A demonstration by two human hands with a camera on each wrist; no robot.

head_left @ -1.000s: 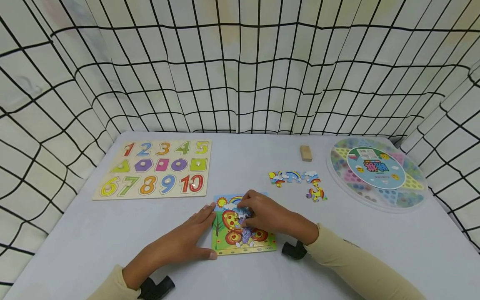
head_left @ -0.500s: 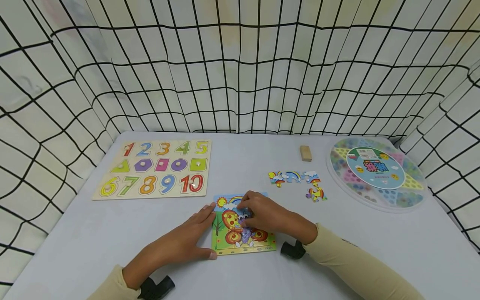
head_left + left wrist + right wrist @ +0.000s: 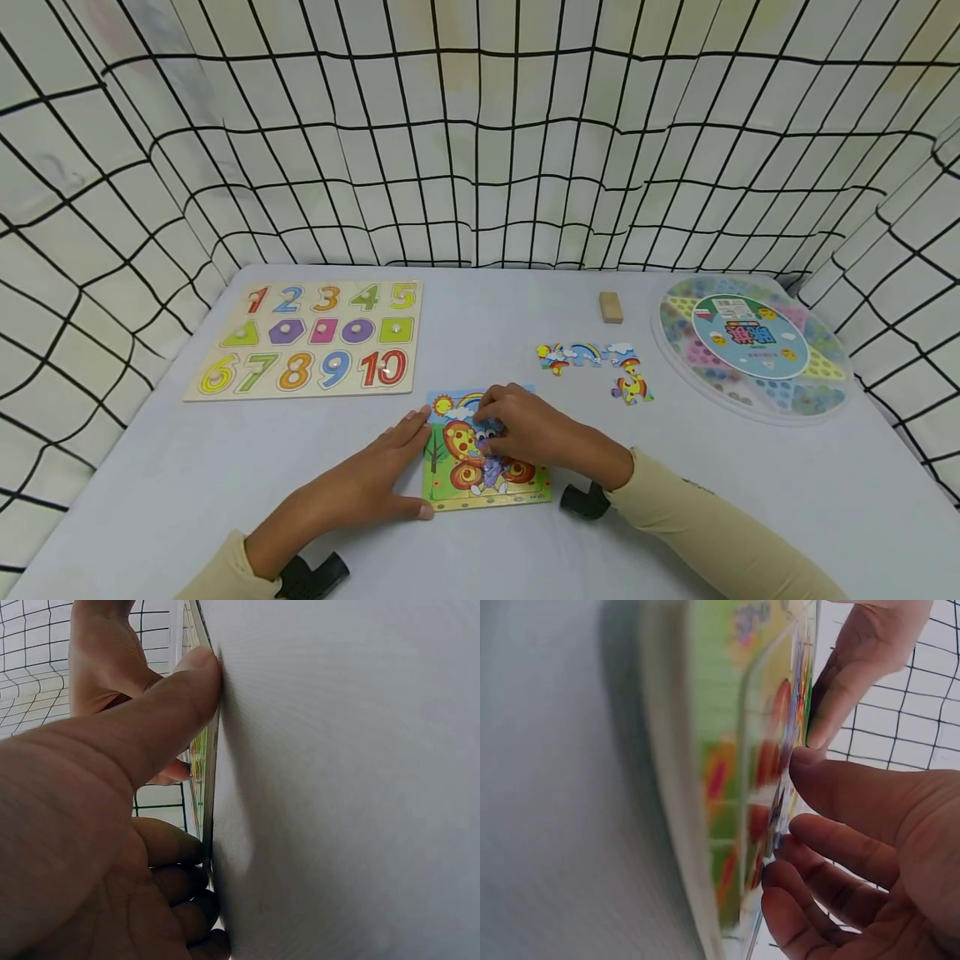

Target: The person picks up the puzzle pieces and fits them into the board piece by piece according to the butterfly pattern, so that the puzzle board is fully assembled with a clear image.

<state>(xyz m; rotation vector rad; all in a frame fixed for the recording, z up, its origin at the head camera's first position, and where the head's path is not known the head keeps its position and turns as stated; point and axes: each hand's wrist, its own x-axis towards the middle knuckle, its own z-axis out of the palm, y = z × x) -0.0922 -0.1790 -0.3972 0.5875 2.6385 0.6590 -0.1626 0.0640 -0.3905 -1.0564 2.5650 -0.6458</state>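
Observation:
A square jigsaw board [image 3: 491,502] with a cartoon butterfly picture lies flat in front of me in the head view. My left hand [image 3: 367,479] rests along its left side, fingers at the upper left edge and the thumb at the lower left corner. From the right, my right hand [image 3: 532,425] reaches over the board. Its thumb and fingers pinch a puzzle piece [image 3: 489,432] showing a bluish-purple head, at the middle of the picture. The right wrist view shows the thumb [image 3: 832,780] and fingertips against the board's face; the piece's edges are hidden there.
Several loose jigsaw pieces [image 3: 587,353] lie right of the board, with a small wooden block [image 3: 611,307] behind them. A number puzzle board [image 3: 303,342] lies at the back left. At the right is a round clear bead case [image 3: 750,346]. Black netting [image 3: 480,179] surrounds the table.

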